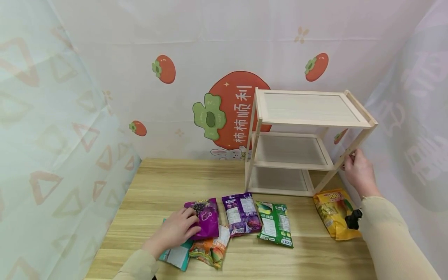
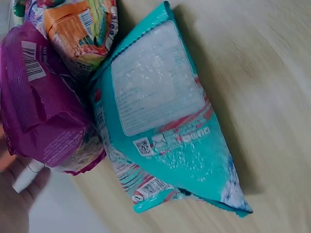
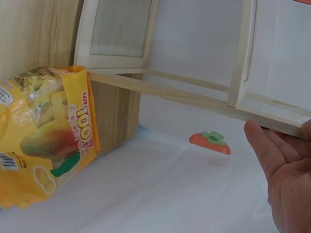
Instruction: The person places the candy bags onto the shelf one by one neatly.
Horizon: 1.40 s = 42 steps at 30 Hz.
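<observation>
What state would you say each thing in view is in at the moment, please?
Magenta packet: appears closed, gripped by the left hand.
Wooden shelf: upright, its post held by the right hand.
Orange packet: lying down, partly covered.
Teal packet: lying down, appears closed.
Purple packet: lying down, appears closed.
Green packet: lying down, appears closed.
Yellow packet: lying down, appears closed.

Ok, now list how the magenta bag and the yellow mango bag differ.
The magenta bag pictures dark fruit; the yellow mango bag pictures a mango. The left hand grips the magenta bag, while neither hand holds the yellow mango bag. In the head view, the magenta bag overlaps the orange bag; the yellow mango bag lies near the wooden shelf. Both are printed packets.
</observation>
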Motion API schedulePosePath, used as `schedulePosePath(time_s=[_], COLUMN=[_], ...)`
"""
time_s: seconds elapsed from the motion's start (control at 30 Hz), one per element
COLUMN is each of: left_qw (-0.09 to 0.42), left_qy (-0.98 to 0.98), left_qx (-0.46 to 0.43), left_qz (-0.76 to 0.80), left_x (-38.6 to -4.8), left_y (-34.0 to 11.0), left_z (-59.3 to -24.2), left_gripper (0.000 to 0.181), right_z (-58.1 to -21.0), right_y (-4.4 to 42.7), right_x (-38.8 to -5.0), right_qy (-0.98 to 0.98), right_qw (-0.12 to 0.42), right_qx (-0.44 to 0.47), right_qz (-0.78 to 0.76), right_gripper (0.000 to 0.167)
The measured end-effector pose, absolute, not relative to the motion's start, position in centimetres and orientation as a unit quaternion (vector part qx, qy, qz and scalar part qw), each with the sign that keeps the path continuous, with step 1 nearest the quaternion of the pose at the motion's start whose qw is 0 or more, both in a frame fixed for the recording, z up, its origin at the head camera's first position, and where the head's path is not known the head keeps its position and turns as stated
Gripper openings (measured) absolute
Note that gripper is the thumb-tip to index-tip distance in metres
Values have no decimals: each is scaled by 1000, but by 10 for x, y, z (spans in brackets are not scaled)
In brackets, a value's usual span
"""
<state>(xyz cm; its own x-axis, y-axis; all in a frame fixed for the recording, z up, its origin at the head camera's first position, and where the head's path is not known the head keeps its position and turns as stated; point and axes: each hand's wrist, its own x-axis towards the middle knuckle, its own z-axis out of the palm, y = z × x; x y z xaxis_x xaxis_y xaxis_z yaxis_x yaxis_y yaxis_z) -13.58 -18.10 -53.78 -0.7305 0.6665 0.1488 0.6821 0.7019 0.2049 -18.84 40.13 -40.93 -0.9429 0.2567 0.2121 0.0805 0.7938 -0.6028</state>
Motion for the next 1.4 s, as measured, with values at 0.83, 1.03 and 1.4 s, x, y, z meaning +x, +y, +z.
schedulePosePath(time_s=[0.83, 1.03, 1.4], left_qw=[-235, -260, -265], left_qy=[-783, -711, -640], left_qx=[150, 173, 190], left_qz=[-555, -629, -696], left_x=[-148, -153, -153], left_y=[-185, -189, -179], left_z=[-551, -557, -549], left_gripper=[85, 83, 85], right_z=[-408, -409, -408], right_y=[401, 401, 400], right_x=[-187, -187, -187], right_qy=[-935, -935, -933], right_qw=[148, 137, 138], right_qx=[-88, -90, -89], right_qz=[310, 315, 320], right_gripper=[41, 43, 45])
